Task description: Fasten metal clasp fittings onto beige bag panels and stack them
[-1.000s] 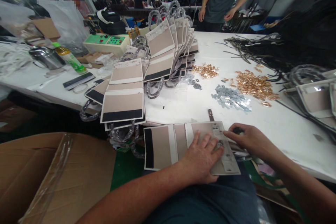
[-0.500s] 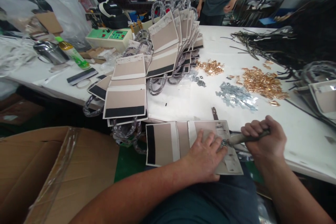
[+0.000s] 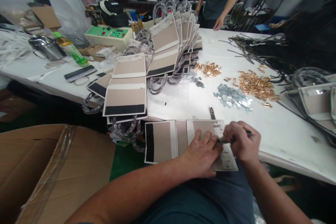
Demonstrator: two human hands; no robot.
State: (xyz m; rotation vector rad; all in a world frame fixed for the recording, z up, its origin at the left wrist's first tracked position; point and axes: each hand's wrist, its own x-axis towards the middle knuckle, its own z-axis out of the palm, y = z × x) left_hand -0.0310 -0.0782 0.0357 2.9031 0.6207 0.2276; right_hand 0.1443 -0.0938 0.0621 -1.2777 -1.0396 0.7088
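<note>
A beige bag panel (image 3: 162, 142) with white bands and a black strip at its left end lies across my lap at the table's edge. My left hand (image 3: 203, 152) rests flat on its right part, fingers spread. My right hand (image 3: 243, 140) is closed around a slim hand tool (image 3: 223, 140), its tip at the panel's right part near my left fingertips. Its exact kind is hidden by my fingers. Small slots or metal bits run along the panel's right edge. A short metal-ended strip (image 3: 212, 112) sticks out on the table just beyond the panel.
Stacked bag pieces (image 3: 126, 99) with plastic-wrapped handles stand at left. Piles of gold clips (image 3: 258, 85) and silver plates (image 3: 232, 97) lie on the white table (image 3: 181, 108). A cardboard box (image 3: 47, 178) is at lower left; a person (image 3: 220, 0) stands across the table.
My right hand has moved left, closer to my left hand, with its grip now nearer the tool's tip. The person across the table has lowered a hand to the table edge.
</note>
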